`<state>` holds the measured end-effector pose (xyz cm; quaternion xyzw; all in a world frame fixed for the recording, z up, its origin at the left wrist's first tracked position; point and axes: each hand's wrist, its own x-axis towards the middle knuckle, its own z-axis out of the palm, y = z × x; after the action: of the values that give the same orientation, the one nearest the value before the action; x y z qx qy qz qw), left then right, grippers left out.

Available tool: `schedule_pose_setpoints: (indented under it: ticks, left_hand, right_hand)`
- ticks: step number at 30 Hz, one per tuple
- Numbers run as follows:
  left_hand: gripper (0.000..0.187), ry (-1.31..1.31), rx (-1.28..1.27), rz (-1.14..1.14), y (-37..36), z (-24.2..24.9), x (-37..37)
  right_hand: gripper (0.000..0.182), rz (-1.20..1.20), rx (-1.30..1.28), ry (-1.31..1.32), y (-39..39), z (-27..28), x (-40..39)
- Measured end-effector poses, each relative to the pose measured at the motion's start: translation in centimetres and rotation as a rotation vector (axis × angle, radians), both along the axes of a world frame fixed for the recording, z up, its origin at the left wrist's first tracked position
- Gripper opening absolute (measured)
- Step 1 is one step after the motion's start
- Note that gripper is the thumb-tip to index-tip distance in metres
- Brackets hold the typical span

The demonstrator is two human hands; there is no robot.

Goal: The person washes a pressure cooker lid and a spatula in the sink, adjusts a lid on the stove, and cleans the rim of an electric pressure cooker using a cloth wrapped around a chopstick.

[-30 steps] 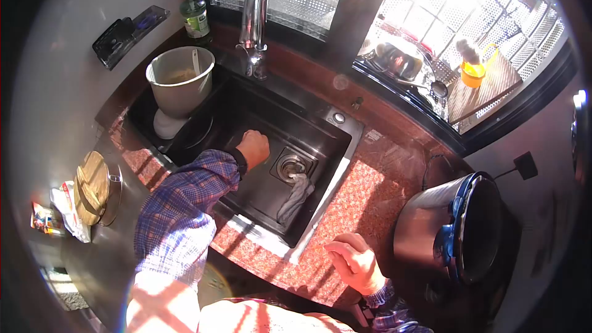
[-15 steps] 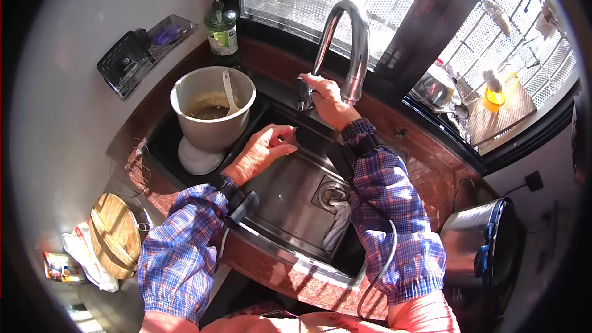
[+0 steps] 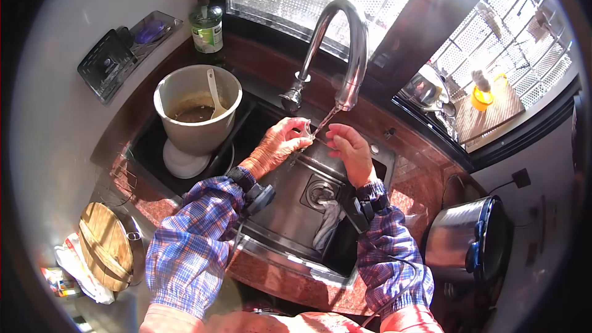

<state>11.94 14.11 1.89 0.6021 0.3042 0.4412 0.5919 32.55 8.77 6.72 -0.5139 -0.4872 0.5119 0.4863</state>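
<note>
Between the thumb and fingers of my left hand [image 3: 280, 147] is a small clear, ring-like piece [image 3: 308, 128], pinched beside the running water [image 3: 324, 122]. My right hand [image 3: 353, 153] is just right of the stream, its fingers loosely curled and apart, with nothing visible in them. Water falls from the curved chrome faucet [image 3: 354, 43], whose handle [image 3: 292, 97] sticks out at the left of its base. Both hands are over the steel sink [image 3: 280, 209]. A pale cloth [image 3: 330, 225] lies in it, next to the drain [image 3: 320, 192].
Left of the sink, a pot [image 3: 196, 129] holds brownish liquid and a pale spoon [image 3: 214, 92]. Behind it stands a green soap bottle [image 3: 206, 28]. A metal cooker [image 3: 456, 228] is at right, a round wooden board [image 3: 106, 246] at lower left.
Water now runs from the faucet. My right hand has let go of the handle and come down beside the stream. My left hand has moved right, to the water.
</note>
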Motion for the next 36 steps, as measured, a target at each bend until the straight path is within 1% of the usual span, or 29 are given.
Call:
schedule_pose_setpoints:
  ticks: [1, 3, 6, 9, 13, 16, 18, 21, 25, 29, 36]
  left_hand:
    - [0.043, 0.019, 0.036, -0.008, -0.2, -0.2, 0.4]
    - [0.045, 0.052, 0.014, -0.043, -0.4, -0.6, 0.8]
    - [0.047, -0.13, -0.136, -0.128, -0.9, -0.9, 1.4]
    - [0.046, -0.196, -0.146, -0.112, -1.2, -0.8, 1.4]
    - [0.049, -0.166, -0.122, -0.086, -1.2, -1.2, 0.5]
    - [0.047, -0.175, -0.131, -0.099, -1.1, -1.6, -0.1]
    - [0.044, -0.114, -0.129, -0.072, -1.2, -1.7, -0.3]
    - [0.043, -0.118, -0.12, -0.067, -1.2, -2.0, -0.2]
    - [0.043, -0.145, -0.138, -0.097, -1.3, -1.6, -0.1]
    - [0.044, -0.11, -0.178, -0.071, -1.5, -1.0, 0.4]
    - [0.046, -0.152, -0.22, -0.095, -1.4, -1.7, 0.4]
  right_hand:
    - [0.029, -0.009, -0.014, 0.013, -0.7, -0.5, 0.2]
    - [0.029, -0.027, -0.056, 0.018, -1.9, -0.9, 0.4]
    - [0.028, -0.001, -0.067, 0.035, -2.8, -1.1, 0.2]
    - [0.029, 0.017, -0.061, 0.044, -2.7, -1.6, -0.5]
    - [0.029, 0.056, -0.009, 0.013, -2.1, -2.3, -1.7]
    - [0.029, 0.084, -0.023, 0.009, -2.0, -2.2, -2.8]
    - [0.029, 0.099, -0.026, 0.005, -1.8, -2.5, -3.2]
    - [0.029, 0.096, -0.037, -0.017, -1.8, -2.9, -3.3]
    - [0.03, 0.057, -0.018, 0.016, -1.8, -2.8, -3.1]
    - [0.031, 0.03, -0.039, 0.017, -1.9, -2.6, -2.4]
    - [0.031, 0.054, -0.049, 0.008, -2.0, -2.7, -1.8]
